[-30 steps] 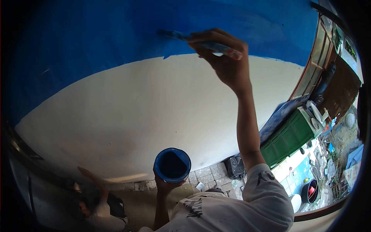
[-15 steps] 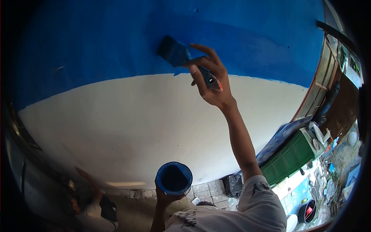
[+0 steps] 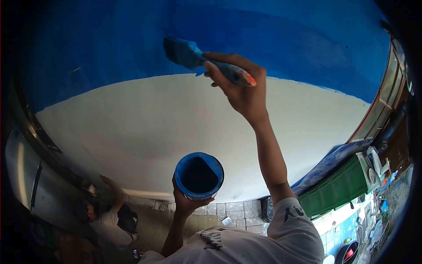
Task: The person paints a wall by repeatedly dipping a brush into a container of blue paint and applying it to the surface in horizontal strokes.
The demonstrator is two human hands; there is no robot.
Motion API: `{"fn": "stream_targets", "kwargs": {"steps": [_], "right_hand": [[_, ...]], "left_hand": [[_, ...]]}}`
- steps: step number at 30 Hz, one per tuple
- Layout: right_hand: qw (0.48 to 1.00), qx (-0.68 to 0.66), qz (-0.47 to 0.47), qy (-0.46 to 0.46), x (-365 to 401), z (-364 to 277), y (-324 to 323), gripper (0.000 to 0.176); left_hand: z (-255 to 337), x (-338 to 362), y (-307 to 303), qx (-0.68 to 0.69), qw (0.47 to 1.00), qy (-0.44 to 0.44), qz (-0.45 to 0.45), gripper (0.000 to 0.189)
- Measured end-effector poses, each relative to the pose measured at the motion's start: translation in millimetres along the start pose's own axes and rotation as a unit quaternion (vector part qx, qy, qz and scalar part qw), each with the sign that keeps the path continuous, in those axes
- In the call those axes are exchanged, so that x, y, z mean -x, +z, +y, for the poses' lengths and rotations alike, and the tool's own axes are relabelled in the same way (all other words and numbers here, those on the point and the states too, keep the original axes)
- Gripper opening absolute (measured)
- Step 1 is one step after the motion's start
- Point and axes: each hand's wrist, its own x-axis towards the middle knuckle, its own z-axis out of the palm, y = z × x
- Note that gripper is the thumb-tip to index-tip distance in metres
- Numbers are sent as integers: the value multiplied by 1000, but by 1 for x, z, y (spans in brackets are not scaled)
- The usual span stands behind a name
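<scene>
My right hand [image 3: 241,86] grips a wide paintbrush [image 3: 187,53] by its paint-smeared handle, which has a red-orange end. The bristles point left and lie against the blue upper part of the wall [image 3: 263,35]. Below a curved edge, the wall's lower part [image 3: 145,114] is white. My left hand [image 3: 187,203] holds a paint can [image 3: 211,192] from beneath and the side, its fingers partly hidden by it. Blue paint coats the can's rim, and dark blue paint shows inside.
Another person [image 3: 115,220] is low down at the left, by the wall's foot. A green cabinet-like box [image 3: 336,187] stands at the right, with clutter beyond it. Paving bricks [image 3: 239,211] cover the ground below. A framed window [image 3: 387,94] is at the far right.
The brush has shifted left and slightly up, and its handle has turned flatter. My left hand has raised the paint can higher in view. The camera's view has tilted and shifted somewhat.
</scene>
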Motion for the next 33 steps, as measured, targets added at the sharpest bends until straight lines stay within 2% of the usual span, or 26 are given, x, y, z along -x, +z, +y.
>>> {"fn": "stream_targets", "kwargs": {"steps": [4,6,8,10,11,13,14,16,18,19,21,24,29,31,32,33], "right_hand": [[997,70,11,-26,4,18,-15,18],[996,16,32,79,11,19,-35,19],[991,41,56,112,18,14,-53,20],[987,17,97,127,25,13,-65,21],[984,33,117,128,24,11,-67,23],[983,28,126,132,21,1,-59,27],[985,19,110,133,17,-1,-52,27],[986,-73,110,107,14,-7,-35,31],[989,-114,28,88,2,-11,-17,35],[990,-105,6,91,-3,-11,-4,32],[998,-4,-32,63,-12,3,10,28],[997,52,15,56,-7,21,-4,25],[985,122,83,94,6,-2,-46,23],[984,165,72,23,8,-6,-52,20],[985,160,53,30,9,-15,-49,19],[987,150,50,-14,8,-13,-45,20]], "left_hand": [[10,1,11,-14,1000,-23,6,130],[7,13,13,-24,999,-23,15,129],[7,19,18,-28,999,-24,38,128],[15,33,23,2,997,-56,45,127],[21,36,25,8,995,-56,80,127],[32,42,27,-35,996,-68,48,127],[33,44,31,-33,994,-74,66,127],[34,50,33,-21,994,-76,71,127],[36,55,38,-25,993,-76,82,127],[38,57,40,-25,993,-67,91,127],[47,60,42,-31,994,-74,80,127],[50,62,38,-43,995,-62,68,128],[46,68,37,-47,994,-49,81,129],[36,68,35,-57,994,-48,81,127],[34,68,36,-51,995,-50,72,127],[31,65,36,-41,996,-47,70,125]]}}
